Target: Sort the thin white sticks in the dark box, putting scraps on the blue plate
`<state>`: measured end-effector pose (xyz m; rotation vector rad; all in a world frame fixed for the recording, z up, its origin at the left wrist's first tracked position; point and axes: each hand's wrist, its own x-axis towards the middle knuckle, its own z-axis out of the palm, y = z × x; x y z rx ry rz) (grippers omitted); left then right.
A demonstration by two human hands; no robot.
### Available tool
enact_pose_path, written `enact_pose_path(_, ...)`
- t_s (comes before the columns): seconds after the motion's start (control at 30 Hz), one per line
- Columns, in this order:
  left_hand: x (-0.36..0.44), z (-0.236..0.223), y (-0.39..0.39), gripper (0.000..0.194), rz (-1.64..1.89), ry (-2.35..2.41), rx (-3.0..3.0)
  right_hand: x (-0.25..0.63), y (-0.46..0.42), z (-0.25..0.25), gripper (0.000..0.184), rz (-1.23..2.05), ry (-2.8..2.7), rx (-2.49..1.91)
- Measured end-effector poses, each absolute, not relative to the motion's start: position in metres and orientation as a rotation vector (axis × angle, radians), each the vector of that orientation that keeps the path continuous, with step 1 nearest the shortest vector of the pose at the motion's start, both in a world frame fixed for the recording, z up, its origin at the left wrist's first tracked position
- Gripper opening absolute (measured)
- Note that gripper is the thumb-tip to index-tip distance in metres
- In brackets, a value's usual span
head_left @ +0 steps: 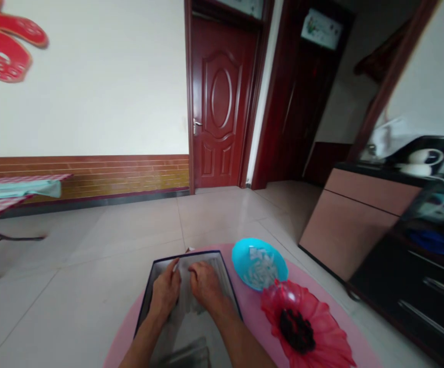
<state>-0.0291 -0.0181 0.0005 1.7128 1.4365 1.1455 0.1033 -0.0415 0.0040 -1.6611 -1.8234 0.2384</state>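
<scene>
Well, the left hand [165,291] and right hand [206,285] lie curled in a dark-rimmed tray [187,327] on the pink surface [124,342], any hold hard to make out; a blue bowl [259,265] sits at two o'clock, a red petal dish [302,322] at four.

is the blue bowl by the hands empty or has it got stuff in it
Not empty: the blue bowl holds a heap of small white pieces in its middle.
</scene>
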Motion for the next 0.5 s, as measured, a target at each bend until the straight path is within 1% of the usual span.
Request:
enact_pose_path(0.1,-0.031,-0.011,-0.016,0.039,1.158,1.402,2.162,0.103,-0.042,0.002,0.027,0.22,-1.811,-1.69)
enact_pose_path(0.2,-0.032,-0.021,-0.015,0.04,1.155,1.401,2.385,0.103,-0.043,0.004,0.027,0.2,-1.811,-1.716)
enact_pose_path(0.4,-0.028,-0.036,-0.012,0.041,1.051,1.476,2.581,0.106,-0.037,0.03,0.026,0.132,-1.824,-1.764)
enact_pose_path(0.5,-0.026,-0.039,-0.012,0.042,1.004,1.461,2.629,0.124,-0.034,0.047,0.026,0.079,-1.842,-1.778)
